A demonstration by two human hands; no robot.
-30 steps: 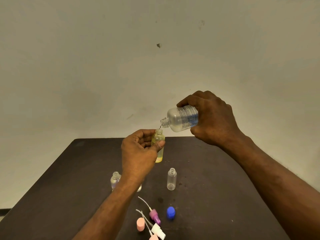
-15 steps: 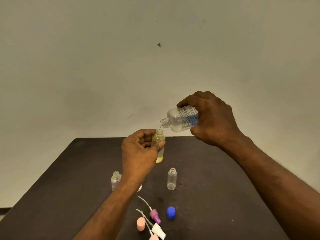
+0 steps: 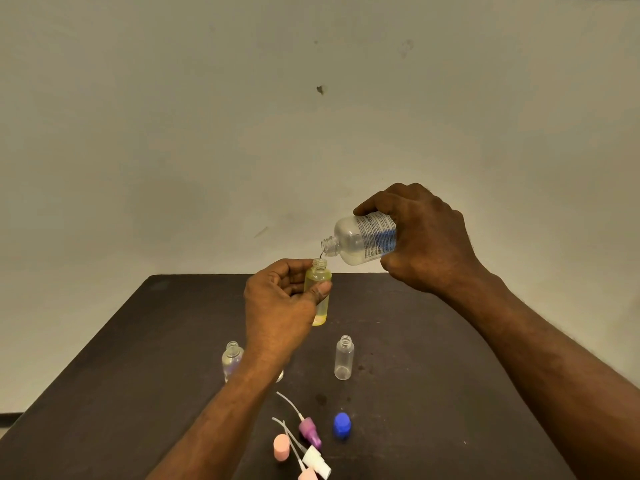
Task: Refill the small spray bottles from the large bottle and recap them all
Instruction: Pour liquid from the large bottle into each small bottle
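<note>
Right hand (image 3: 427, 237) gripped the tilted large bottle (image 3: 363, 240), pouring into a yellow bottle (image 3: 319, 289) pinched by the left hand's (image 3: 277, 310) fingers.

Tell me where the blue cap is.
In the head view, the blue cap lies on the dark table near its front edge, right of the purple spray head.

Tabletop (image 3: 138, 358) dark brown. Held small bottle (image 3: 320, 299) yellow-tinted. Large bottle (image 3: 363, 239) clear, white label with blue print. Empty bottle (image 3: 344, 358) clear. Cap (image 3: 342, 425) blue; cap (image 3: 281, 447) pink; sprayer (image 3: 310, 433) purple; sprayer (image 3: 317, 460) white. Wall (image 3: 207, 133) beige.
</note>
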